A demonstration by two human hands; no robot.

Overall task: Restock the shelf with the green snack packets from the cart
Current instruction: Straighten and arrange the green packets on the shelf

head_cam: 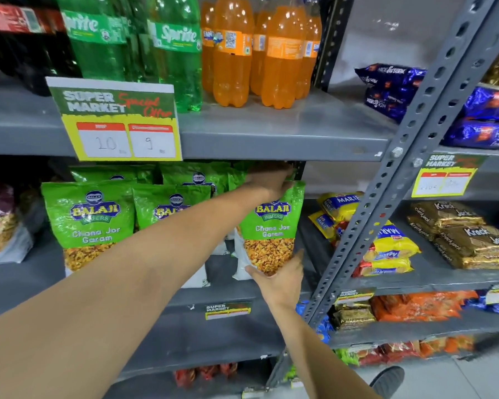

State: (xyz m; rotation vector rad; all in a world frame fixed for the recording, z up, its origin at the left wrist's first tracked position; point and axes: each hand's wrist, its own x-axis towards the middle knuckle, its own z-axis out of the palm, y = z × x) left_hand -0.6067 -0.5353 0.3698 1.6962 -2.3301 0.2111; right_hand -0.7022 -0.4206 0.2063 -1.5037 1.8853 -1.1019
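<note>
A green Balaji snack packet (272, 226) stands upright at the right end of the middle grey shelf (23, 280). My left hand (271, 180) grips its top edge, just under the shelf above. My right hand (280, 280) cups its bottom. Left of it stand more green packets (88, 220) in a front row, with others (196, 175) behind them. My left forearm crosses in front of the second packet. The cart is out of sight.
A price card (118, 122) hangs from the upper shelf, which carries Sprite bottles (179, 53) and orange soda bottles (277, 59). A slotted grey upright (386, 197) stands right of the held packet. Biscuit packs (386, 249) fill the neighbouring rack.
</note>
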